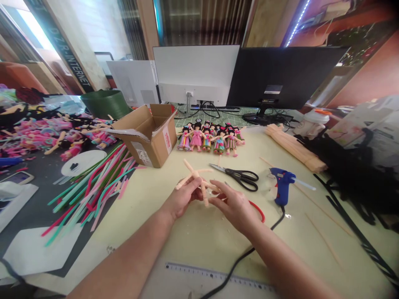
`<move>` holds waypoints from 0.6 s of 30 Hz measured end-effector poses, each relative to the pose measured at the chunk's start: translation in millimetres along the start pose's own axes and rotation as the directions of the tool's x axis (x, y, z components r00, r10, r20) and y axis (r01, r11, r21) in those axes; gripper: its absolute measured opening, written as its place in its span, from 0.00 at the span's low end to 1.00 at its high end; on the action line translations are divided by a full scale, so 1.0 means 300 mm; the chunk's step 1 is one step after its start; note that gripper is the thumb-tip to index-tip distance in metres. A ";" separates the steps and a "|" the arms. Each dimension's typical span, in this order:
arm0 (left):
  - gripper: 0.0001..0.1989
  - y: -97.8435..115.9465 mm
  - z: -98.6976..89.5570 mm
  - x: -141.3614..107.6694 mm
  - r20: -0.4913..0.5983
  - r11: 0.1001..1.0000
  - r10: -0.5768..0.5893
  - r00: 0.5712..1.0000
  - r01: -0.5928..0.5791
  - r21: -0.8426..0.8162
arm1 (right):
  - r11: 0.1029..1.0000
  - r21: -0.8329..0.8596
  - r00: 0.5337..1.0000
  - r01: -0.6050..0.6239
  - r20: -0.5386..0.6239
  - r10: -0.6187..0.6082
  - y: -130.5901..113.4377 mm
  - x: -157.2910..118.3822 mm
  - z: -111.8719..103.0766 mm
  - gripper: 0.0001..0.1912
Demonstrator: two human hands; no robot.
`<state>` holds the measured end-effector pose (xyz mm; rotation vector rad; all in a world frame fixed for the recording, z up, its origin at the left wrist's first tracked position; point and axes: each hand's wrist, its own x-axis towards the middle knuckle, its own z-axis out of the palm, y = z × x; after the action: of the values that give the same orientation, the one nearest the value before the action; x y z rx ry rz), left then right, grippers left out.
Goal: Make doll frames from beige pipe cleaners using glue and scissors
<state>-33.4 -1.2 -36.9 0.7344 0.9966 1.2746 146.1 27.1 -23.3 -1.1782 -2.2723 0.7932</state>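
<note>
A peach pipe-cleaner doll body (195,173), with several thin limbs sticking out, is held above the table. My left hand (183,196) is closed on its middle, thumb on top. The fingers of my right hand (232,203) pinch one of its limbs on the right side. Just beyond my hands lie black-handled scissors (241,176), their blades pointing left. A blue glue gun (281,182) with a clear glue stick rests to the right of them. Partly hidden behind my right hand is a red, curved handle (259,209).
Several finished dolls (207,139) lie beyond the scissors, beside an open cardboard box (152,137). Coloured pipe cleaners (96,182) spread at left. A peach bundle (294,147) and black pipe cleaners (352,166) lie at right. A ruler (218,276) and the glue gun's cord are nearest me.
</note>
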 end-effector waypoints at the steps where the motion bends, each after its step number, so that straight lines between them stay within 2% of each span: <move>1: 0.15 0.003 -0.005 0.003 0.004 1.000 -0.021 1.000 0.021 0.001 | 0.999 0.053 1.000 -0.009 -0.017 0.010 0.002 0.002 -0.003 0.18; 4: 0.15 0.015 -0.006 0.001 0.044 0.995 -0.062 0.997 0.058 0.079 | 0.988 0.152 0.999 -0.014 -0.039 0.020 0.007 0.007 -0.009 0.15; 7: 0.16 0.023 0.007 -0.013 0.098 0.982 -0.053 0.994 0.035 0.184 | 0.974 0.222 0.999 -0.053 0.019 0.050 0.007 0.008 -0.007 0.15; 11: 0.17 0.027 0.023 -0.027 0.126 0.973 -0.051 0.991 0.021 0.229 | 0.951 0.286 0.993 -0.115 0.057 0.102 -0.005 0.009 0.001 0.17; 14: 0.18 0.027 0.027 -0.029 0.118 0.971 -0.039 0.992 0.010 0.238 | 0.927 0.340 0.987 -0.160 0.086 0.138 -0.019 0.009 0.005 0.17; 18: 0.16 0.020 0.019 -0.022 0.052 0.975 0.035 0.998 -0.045 0.219 | 0.866 0.426 0.964 -0.261 0.166 0.208 -0.028 0.008 0.011 0.18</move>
<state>-30.8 -6.1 -27.9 0.9559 1.0994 1.1865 137.9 24.3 -19.8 -1.2188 -1.8960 1.4225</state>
